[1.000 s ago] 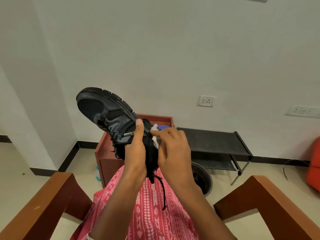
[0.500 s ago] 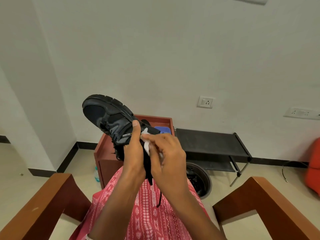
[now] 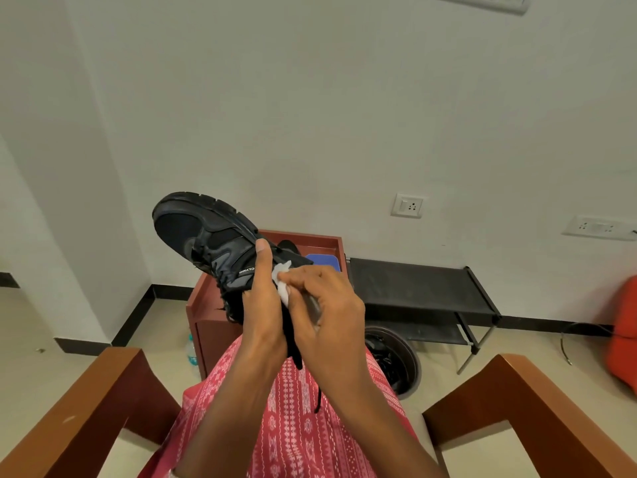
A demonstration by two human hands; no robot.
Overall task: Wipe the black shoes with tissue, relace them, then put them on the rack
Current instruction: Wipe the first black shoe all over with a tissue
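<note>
A black shoe (image 3: 206, 239) is held up in front of me, toe pointing up and left, sole facing away. My left hand (image 3: 263, 305) grips its heel end, thumb lying along the side. My right hand (image 3: 324, 305) pinches a wad of white tissue (image 3: 282, 281) and presses it against the shoe's side near the heel. A black lace (image 3: 319, 401) dangles from the shoe over my lap. The black shoe rack (image 3: 413, 288) stands against the wall at the right, its top shelf bare.
A reddish wooden cabinet (image 3: 203, 312) stands behind the shoe with a blue item (image 3: 324, 262) on top. A dark round bin (image 3: 396, 360) sits on the floor under the rack. Wooden chair arms (image 3: 86, 405) flank my lap. An orange object (image 3: 624, 326) is at the right edge.
The shoe and both hands have dropped a little in the view. My right hand slid the tissue left along the shoe's side toward my left thumb.
</note>
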